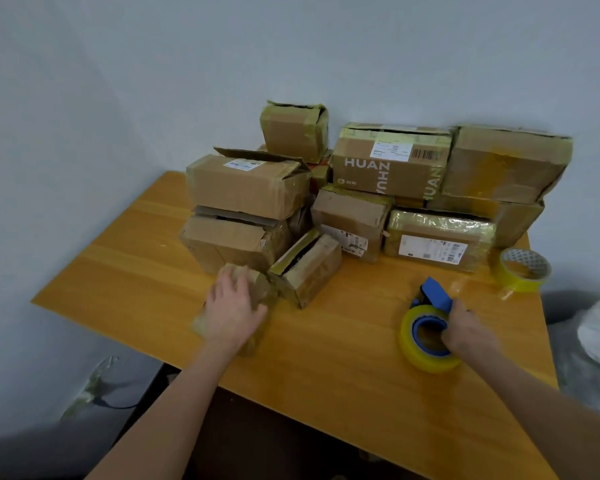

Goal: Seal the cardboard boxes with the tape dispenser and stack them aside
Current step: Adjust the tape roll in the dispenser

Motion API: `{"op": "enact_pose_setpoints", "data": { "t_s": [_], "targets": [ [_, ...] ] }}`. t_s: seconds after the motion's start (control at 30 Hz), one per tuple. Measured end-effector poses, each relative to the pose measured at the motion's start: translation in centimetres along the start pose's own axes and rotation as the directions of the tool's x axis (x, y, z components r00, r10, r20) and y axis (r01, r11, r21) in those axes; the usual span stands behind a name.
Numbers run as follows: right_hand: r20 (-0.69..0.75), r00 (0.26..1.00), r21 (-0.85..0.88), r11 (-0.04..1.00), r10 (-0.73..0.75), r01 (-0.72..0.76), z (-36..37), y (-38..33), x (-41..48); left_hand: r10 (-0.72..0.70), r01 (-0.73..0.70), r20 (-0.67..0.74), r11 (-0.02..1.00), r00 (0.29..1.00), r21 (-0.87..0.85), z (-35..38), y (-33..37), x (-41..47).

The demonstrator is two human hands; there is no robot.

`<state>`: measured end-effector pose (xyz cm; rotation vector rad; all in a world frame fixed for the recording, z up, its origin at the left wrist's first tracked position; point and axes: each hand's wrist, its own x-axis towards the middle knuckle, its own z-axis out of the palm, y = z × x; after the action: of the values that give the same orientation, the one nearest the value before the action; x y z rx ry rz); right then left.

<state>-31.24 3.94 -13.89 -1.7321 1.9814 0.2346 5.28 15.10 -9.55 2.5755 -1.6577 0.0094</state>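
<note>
Down at the fingertips first: the fingers (230,279) of my left hand (234,308) are splayed and fairly straight, palm down on the small box (257,323) at the near left of the table (326,362). It's a press, not a pinch. I read it as pinning the box so it won't skate on that glossy top. It's all blurred there, so I can't say whether its flaps are shut.

Over on the other side, my right hand (466,329) has its fingers curled tight round the tape dispenser (426,336). The yellow roll stands on edge on the table and the blue blade end points away from me. That's a grip ready to lift and drag, I'd judge, so taping the small box looks like the step in hand.

Widening out now. Just beyond the small box sits an open-topped carton (305,268), its lid slit gaping dark; what's inside I can't make out. Behind it is a two-high stack, the upper box (246,183) with one flap cocked up and the lower one (229,237) with flaps ajar, contents hidden in both. Farther back, the HUAN box (388,164) and its neighbours look heavily taped.

A spare tape roll (523,270) lies flat near the far right edge, well apart from the dispenser, within reach for a refill.
</note>
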Motion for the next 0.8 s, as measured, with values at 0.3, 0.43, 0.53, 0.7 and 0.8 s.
{"op": "enact_pose_setpoints", "data": {
  "t_s": [0.3,0.43,0.53,0.7,0.8],
  "targets": [
    [0.0,0.997,0.061,0.995,0.077,-0.077,0.2,0.8,-0.3,0.141,-0.129,0.279,0.99,0.95,-0.061,2.7,9.1,7.3],
    [-0.037,0.992,0.047,0.992,0.12,-0.118,0.3,2.0,-0.3,0.09,-0.089,0.306,0.996,0.948,-0.016,3.9,9.3,8.6],
    [-0.045,0.989,0.053,0.989,0.14,-0.138,0.2,2.8,-0.4,0.157,-0.144,0.238,0.987,0.958,-0.073,3.9,10.2,8.0],
    [-0.048,0.988,0.078,0.987,0.147,-0.143,-0.5,4.4,-1.3,0.491,-0.446,0.249,0.868,0.835,-0.218,4.0,12.5,4.9],
    [-0.068,0.986,0.073,0.986,0.154,-0.149,-0.8,6.0,-1.8,0.645,-0.577,0.269,0.763,0.716,-0.293,4.3,14.1,2.6]
  ]
}}
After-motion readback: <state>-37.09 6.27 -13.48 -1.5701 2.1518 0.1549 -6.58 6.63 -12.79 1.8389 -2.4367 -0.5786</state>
